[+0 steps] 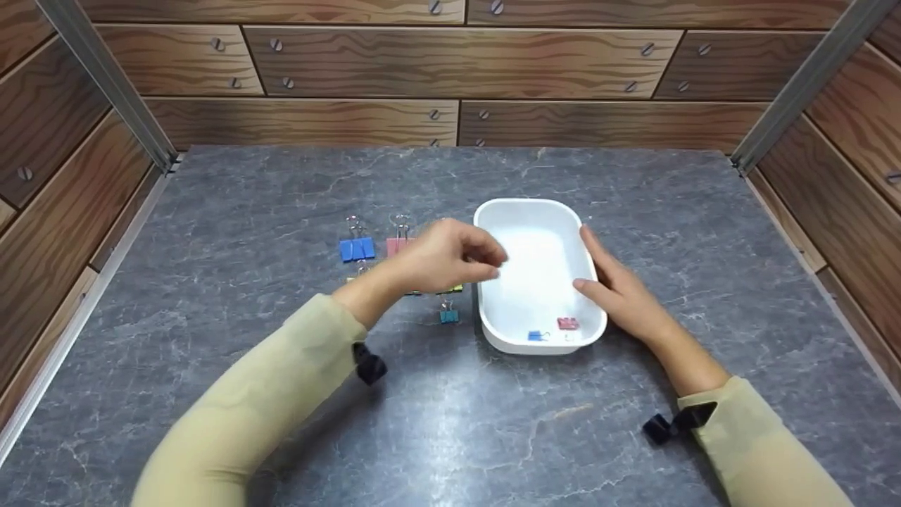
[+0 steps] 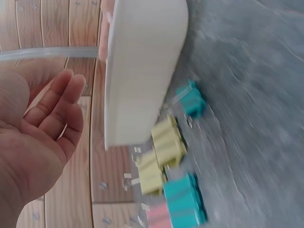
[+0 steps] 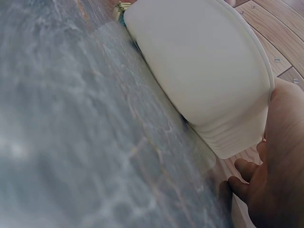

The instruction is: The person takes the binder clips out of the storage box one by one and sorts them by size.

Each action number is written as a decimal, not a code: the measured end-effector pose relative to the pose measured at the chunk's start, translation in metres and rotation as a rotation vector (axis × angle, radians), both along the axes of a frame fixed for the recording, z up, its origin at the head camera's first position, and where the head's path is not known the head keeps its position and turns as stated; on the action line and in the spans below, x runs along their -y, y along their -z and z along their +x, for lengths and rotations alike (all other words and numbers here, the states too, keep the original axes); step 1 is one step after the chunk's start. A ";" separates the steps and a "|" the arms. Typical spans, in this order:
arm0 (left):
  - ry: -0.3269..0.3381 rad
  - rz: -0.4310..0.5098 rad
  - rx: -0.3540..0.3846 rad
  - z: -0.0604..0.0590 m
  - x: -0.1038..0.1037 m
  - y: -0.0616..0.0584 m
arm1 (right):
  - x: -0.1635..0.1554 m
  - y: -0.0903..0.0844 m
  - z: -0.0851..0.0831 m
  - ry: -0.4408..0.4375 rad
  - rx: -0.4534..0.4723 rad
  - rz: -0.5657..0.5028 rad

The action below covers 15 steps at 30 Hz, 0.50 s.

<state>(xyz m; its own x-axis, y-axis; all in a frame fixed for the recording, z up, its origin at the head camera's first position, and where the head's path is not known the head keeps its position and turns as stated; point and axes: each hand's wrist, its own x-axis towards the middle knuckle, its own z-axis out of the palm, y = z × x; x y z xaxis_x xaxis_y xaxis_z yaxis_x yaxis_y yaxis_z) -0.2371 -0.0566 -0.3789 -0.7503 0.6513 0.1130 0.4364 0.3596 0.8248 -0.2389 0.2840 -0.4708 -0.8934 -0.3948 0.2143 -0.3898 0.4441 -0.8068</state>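
A white tray stands mid-table on its grey surface. Inside its near end lie a small blue binder clip and a red one. My left hand hovers at the tray's left rim with its fingers loosely curled; in the left wrist view the palm holds nothing. My right hand lies against the tray's right wall, fingers straight and thumb on the rim. Left of the tray lie a blue clip, a pink clip, a yellow one partly under my hand, and a teal clip.
Wood-panel walls close in the table at the back and both sides, with metal posts in the corners. Beside the tray, the left wrist view shows teal and yellow clips. The right wrist view shows the tray's outer wall.
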 end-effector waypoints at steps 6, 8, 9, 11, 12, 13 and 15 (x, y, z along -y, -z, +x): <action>0.195 -0.001 0.015 -0.009 -0.031 0.007 | -0.001 -0.001 0.002 -0.006 0.032 -0.007; 0.253 -0.016 0.033 -0.011 -0.039 0.010 | 0.000 -0.001 0.002 -0.010 0.036 -0.004; 0.280 -0.029 0.042 -0.012 -0.043 0.012 | 0.000 -0.001 0.002 -0.011 0.034 -0.005; 0.327 -0.059 0.052 -0.015 -0.050 0.015 | 0.001 -0.001 0.002 -0.011 0.027 -0.004; 0.347 -0.078 0.056 -0.015 -0.053 0.016 | 0.001 -0.001 0.001 -0.009 0.025 -0.004; 0.365 -0.099 0.059 -0.016 -0.055 0.018 | 0.001 -0.001 0.001 -0.008 0.023 -0.003; 0.397 -0.144 0.055 -0.017 -0.059 0.020 | 0.001 -0.001 0.001 -0.007 0.016 -0.001</action>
